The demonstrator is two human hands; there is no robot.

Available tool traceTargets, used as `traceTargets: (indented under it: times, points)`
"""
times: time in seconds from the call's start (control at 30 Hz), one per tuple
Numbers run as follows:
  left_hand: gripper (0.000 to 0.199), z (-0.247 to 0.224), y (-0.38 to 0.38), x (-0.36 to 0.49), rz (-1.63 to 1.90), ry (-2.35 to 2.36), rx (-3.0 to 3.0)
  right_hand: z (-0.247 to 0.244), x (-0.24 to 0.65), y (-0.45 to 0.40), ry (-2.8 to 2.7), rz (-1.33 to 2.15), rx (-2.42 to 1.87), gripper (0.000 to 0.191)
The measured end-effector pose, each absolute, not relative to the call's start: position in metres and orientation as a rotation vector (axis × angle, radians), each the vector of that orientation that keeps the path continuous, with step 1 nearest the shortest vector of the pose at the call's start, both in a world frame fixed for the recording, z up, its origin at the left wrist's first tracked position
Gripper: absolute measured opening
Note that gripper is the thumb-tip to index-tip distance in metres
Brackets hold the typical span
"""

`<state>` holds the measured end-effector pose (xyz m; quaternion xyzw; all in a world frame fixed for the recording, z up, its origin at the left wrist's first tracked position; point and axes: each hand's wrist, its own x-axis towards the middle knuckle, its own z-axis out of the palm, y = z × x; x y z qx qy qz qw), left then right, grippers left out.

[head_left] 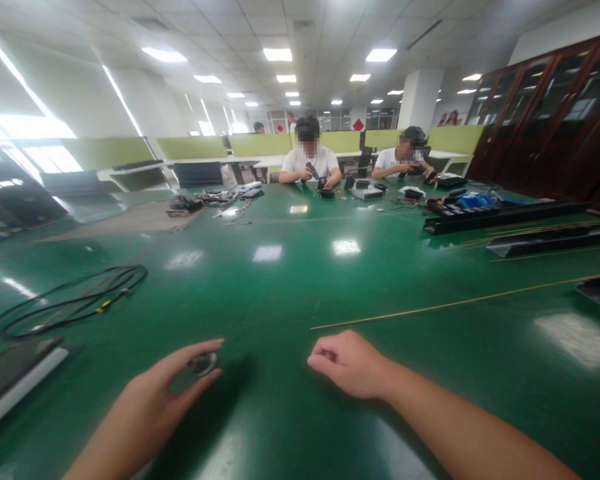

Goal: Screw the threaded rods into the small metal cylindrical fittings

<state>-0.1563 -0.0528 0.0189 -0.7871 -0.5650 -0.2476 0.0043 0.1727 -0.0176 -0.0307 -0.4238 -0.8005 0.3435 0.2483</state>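
Note:
Between the thumb and fingers of my left hand [167, 393] is a small round object [203, 363], dark with a pale rim; the thumb and fingertips are curved around it. My right hand [347, 363] is closed, its fingers curled in over the green table [260, 293]; whatever it may hold is hidden. A thin yellowish rod [420, 310] lies on the table just beyond my right hand and runs off to the right.
Coiled black cable [70, 303] lies at left, above a dark flat device [20, 380]. Black channel pieces [505, 217] and more thin rods lie at right. Two people [310, 160] sit across the table among tools and parts [367, 190].

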Motion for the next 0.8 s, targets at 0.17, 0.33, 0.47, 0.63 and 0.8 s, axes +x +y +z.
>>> traceTargets:
  times: [0.17, 0.33, 0.47, 0.63, 0.8]
  points:
    - [0.03, 0.023, -0.013, -0.055, -0.807, -1.521, -2.982, -0.037, 0.178, -0.007, -1.802, 0.883, -1.286, 0.024]
    - [0.028, -0.002, -0.002, -0.005, -1.038, -1.396, -3.222, -0.04, 0.182, 0.0, -1.741, 0.943, -1.258, 0.028]
    - [0.028, -0.022, -0.004, -0.01, -1.292, -1.526, -3.224, -0.041, 0.179, -0.004, -1.812, 0.938, -1.247, 0.027]
    - [0.028, -0.024, -0.006, -0.015, -1.36, -1.49, -3.216, -0.042, 0.178, -0.006, -1.831, 0.958, -1.219, 0.035]
    - [0.025, -0.025, -0.005, -0.014, -1.295, -1.271, -3.281, -0.044, 0.179, -0.007, -1.855, 0.946, -1.218, 0.043]
